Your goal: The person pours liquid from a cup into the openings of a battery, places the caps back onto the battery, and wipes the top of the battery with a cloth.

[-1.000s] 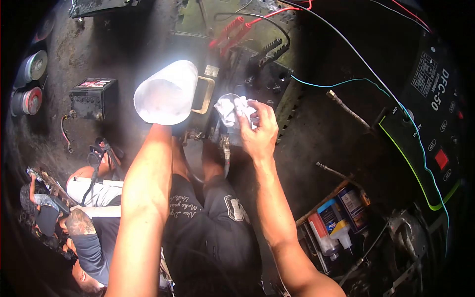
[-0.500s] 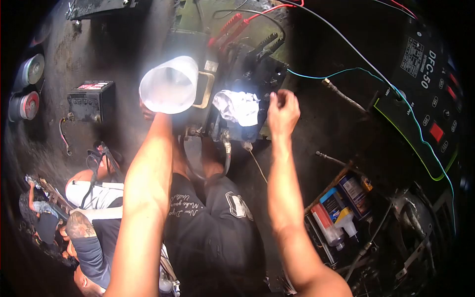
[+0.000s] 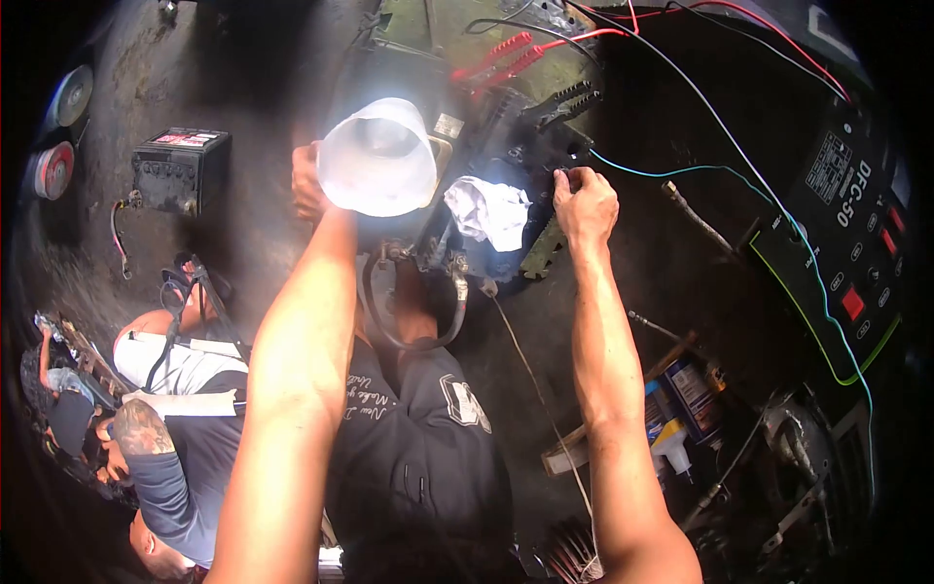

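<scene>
A translucent white plastic jug [image 3: 377, 161] is held up by my left hand [image 3: 307, 182], whose fingers show at its left side. My right hand [image 3: 587, 202] is closed in a pinch at the right edge of a dark battery [image 3: 506, 156]; what lies between its fingertips is too small to name. On the battery rests a crumpled white cloth [image 3: 488, 211], left of my right hand. Red clamps [image 3: 501, 60] and black clamps [image 3: 564, 101] lie at the battery's far side.
A black charger [image 3: 827, 243] with cables stands at the right. Another battery [image 3: 182, 170] is at the left. Bottles [image 3: 693, 394] and tools lie lower right. Two other people are at the lower left. A hose [image 3: 455, 316] curves near my legs.
The view has shifted, so most things appear moved. The jug is tilted differently and more of my left hand's fingers shows. My right hand remains beside the battery.
</scene>
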Available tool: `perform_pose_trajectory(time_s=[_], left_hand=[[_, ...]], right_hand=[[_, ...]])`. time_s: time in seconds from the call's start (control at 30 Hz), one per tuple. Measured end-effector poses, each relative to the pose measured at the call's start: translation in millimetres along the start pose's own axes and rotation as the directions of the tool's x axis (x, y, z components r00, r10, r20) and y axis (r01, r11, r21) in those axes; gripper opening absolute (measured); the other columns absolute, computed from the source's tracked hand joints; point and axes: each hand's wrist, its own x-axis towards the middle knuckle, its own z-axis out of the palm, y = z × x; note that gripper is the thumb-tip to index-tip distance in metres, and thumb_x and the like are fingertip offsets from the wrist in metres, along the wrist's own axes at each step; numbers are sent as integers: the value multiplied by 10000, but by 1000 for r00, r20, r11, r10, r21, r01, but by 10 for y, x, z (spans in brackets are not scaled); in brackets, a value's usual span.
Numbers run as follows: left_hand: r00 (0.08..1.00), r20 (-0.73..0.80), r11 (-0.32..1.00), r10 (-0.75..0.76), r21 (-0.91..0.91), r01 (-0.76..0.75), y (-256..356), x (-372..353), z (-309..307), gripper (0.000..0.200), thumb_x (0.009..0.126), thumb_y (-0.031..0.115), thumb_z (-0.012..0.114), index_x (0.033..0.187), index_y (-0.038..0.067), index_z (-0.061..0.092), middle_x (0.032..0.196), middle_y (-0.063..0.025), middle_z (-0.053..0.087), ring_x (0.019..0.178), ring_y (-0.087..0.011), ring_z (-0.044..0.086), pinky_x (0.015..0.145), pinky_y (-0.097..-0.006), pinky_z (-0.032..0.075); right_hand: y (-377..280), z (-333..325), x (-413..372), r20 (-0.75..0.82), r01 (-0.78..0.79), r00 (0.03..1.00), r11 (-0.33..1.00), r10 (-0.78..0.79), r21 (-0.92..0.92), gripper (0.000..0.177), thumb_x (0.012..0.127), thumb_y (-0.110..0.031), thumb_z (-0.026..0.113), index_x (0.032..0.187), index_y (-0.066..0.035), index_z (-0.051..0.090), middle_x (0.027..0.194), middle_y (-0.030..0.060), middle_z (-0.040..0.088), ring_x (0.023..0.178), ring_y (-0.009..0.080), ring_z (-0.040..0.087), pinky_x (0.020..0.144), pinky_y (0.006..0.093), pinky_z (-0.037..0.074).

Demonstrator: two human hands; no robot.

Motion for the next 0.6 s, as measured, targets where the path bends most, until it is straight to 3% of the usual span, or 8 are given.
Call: perform_pose_trajectory(time_s=[0.07, 0.13, 0.2, 0.27, 0.3, 0.33, 0.4, 0.6], left_hand=[[1000, -2, 1000, -1, 15, 1, -20, 23, 19, 316, 826, 411, 517, 983, 172, 651, 933, -97, 693, 908, -330, 640, 776, -442, 487], [1000, -2, 1000, -3, 28, 3, 17, 8, 13, 321, 838, 398, 485, 991, 172, 654, 935, -104, 690, 916, -333, 636, 777, -442, 484], [998, 17, 990, -59, 132, 57, 88, 0, -33, 350, 842, 404, 454, 1031, 179, 644, 969, -112, 681, 932, -338, 626, 786, -446, 477], [997, 29, 992, -75, 103, 72, 62, 21, 4, 356, 846, 406, 443, 1040, 182, 639, 991, -110, 677, 942, -338, 623, 789, -450, 475], [996, 42, 994, -82, 81, 79, 42, 28, 20, 362, 850, 408, 432, 1050, 185, 635, 1013, -109, 672, 952, -338, 620, 792, -454, 473], [995, 43, 993, -92, 78, 88, 24, 37, 37, 362, 850, 408, 432, 1050, 185, 635, 1013, -109, 672, 952, -338, 620, 792, -454, 473], [991, 71, 990, -117, 89, 110, 37, 37, 18, 362, 853, 402, 421, 1060, 192, 630, 1038, -105, 667, 962, -349, 619, 796, -465, 472], [981, 121, 984, -153, 109, 140, 66, 26, -33, 350, 862, 388, 404, 1080, 221, 620, 1047, -119, 661, 992, -380, 605, 818, -491, 466]], right_hand=[[-84, -12, 35, 13, -54, 998, 998, 54, -12, 252, 797, -297, 674, 829, -47, 694, 814, 149, 663, 790, 328, 650, 751, 416, 507], [-181, -25, 67, 95, -355, 932, 934, 351, 33, 292, 821, -303, 624, 808, -20, 695, 804, 183, 675, 809, 350, 653, 762, 418, 501], [-201, -6, 78, 102, -392, 918, 916, 384, 85, 319, 829, -304, 599, 788, -3, 693, 785, 206, 675, 809, 367, 654, 768, 415, 496], [-184, -49, 73, 99, -435, 900, 892, 425, 125, 315, 822, -306, 608, 787, -3, 685, 790, 202, 673, 787, 358, 653, 764, 415, 496], [-142, -8, 44, 32, -321, 947, 940, 319, 116, 241, 805, -260, 631, 835, -26, 682, 798, 171, 661, 796, 339, 648, 753, 405, 498], [-99, -22, -16, -18, -116, 993, 992, 117, 59, 188, 775, -196, 663, 896, -53, 674, 817, 129, 629, 825, 317, 634, 742, 394, 501], [-87, -35, -68, -67, 131, 989, 991, -130, 20, 209, 747, -163, 696, 934, -71, 671, 833, 104, 608, 853, 300, 619, 735, 392, 502], [-15, -39, 2, 3, 155, 988, 987, -155, -36, 203, 745, -184, 721, 902, -61, 680, 842, 102, 617, 834, 295, 618, 738, 394, 500]])
